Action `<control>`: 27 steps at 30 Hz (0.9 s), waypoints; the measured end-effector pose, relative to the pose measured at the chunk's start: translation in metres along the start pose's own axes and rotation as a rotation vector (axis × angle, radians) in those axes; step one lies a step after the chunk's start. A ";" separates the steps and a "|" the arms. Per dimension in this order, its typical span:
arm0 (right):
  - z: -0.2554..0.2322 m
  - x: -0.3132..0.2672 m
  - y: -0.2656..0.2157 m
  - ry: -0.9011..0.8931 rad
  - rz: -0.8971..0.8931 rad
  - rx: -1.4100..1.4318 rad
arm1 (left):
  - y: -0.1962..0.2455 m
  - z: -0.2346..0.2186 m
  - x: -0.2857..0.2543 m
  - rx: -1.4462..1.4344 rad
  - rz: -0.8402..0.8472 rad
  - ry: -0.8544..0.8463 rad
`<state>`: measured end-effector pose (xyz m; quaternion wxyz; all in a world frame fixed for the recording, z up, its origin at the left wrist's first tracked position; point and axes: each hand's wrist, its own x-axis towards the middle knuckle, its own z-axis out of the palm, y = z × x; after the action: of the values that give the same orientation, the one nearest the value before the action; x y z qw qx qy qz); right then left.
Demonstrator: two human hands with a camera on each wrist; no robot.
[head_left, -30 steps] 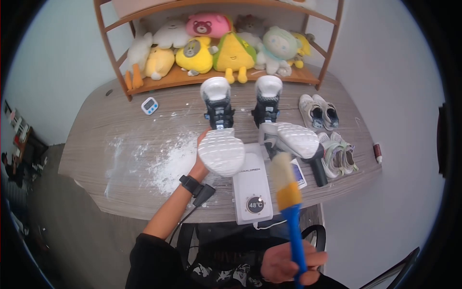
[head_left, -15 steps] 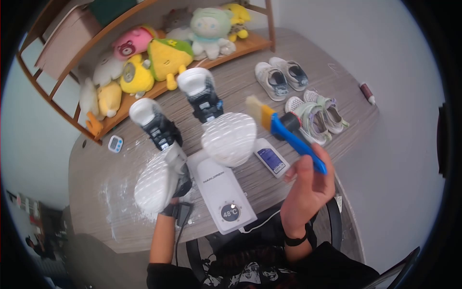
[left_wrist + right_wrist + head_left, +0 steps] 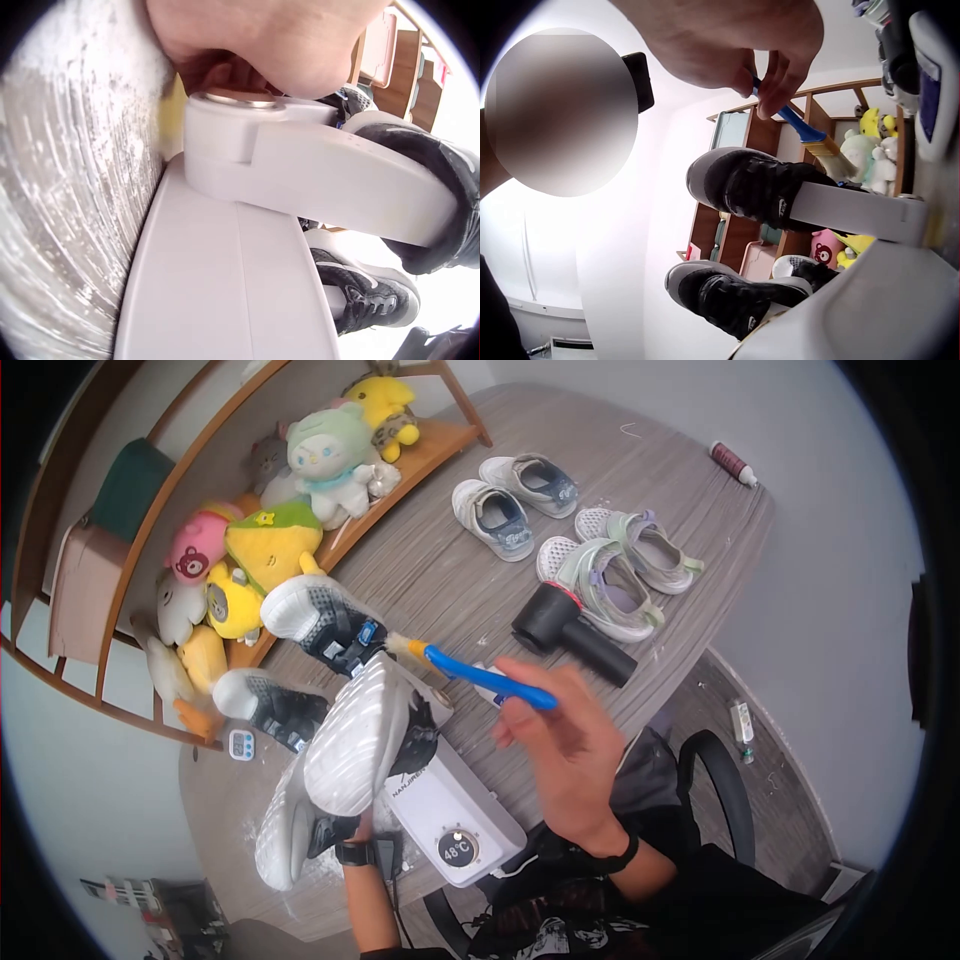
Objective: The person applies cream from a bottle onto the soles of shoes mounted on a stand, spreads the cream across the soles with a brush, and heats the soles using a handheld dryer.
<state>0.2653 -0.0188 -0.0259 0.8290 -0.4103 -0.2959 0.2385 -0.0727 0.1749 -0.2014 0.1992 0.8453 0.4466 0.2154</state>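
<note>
My right hand point(image 3: 572, 750) pinches the blue handle of a paintbrush point(image 3: 480, 676), its pale bristles overlapping the gap between two shoes in the head view. Black sneakers with white soles sit on the arms of a white shoe dryer point(image 3: 450, 810) reading 48°C. Nearest are two, one sneaker point(image 3: 355, 735) in front of another point(image 3: 283, 830); behind stand a third sneaker point(image 3: 325, 622) and a fourth point(image 3: 265, 705). The near sneakers mostly hide my left hand in the head view. In the left wrist view my left hand point(image 3: 262, 37) curls its fingers behind the dryer arm's hinge point(image 3: 232, 142).
White powder point(image 3: 310, 890) lies on the table beside the dryer. A black hair dryer point(image 3: 575, 632) rests near light sandals point(image 3: 615, 575) and white shoes point(image 3: 500, 520). A timer point(image 3: 241, 745) stands near the wooden shelf of plush toys point(image 3: 275, 545). A bottle point(image 3: 733, 463) lies at the far edge.
The head view has turned and tilted. My right hand has risen from low in front, bringing the brush up beside the sneakers. My left hand stays by the dryer.
</note>
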 end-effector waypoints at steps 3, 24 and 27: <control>-0.003 0.002 -0.002 -0.025 0.005 0.022 | -0.015 -0.002 0.000 0.124 0.066 0.033; 0.008 -0.049 -0.051 0.413 -0.427 0.053 | -0.093 0.001 -0.005 0.598 0.237 0.071; 0.005 -0.050 -0.061 0.404 -0.410 0.012 | -0.089 0.002 -0.006 0.497 0.113 0.005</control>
<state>0.2355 -0.0811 0.0120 0.9044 -0.3764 -0.2001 -0.0188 -0.1343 0.2164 -0.2515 -0.0280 0.8913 0.4383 0.1121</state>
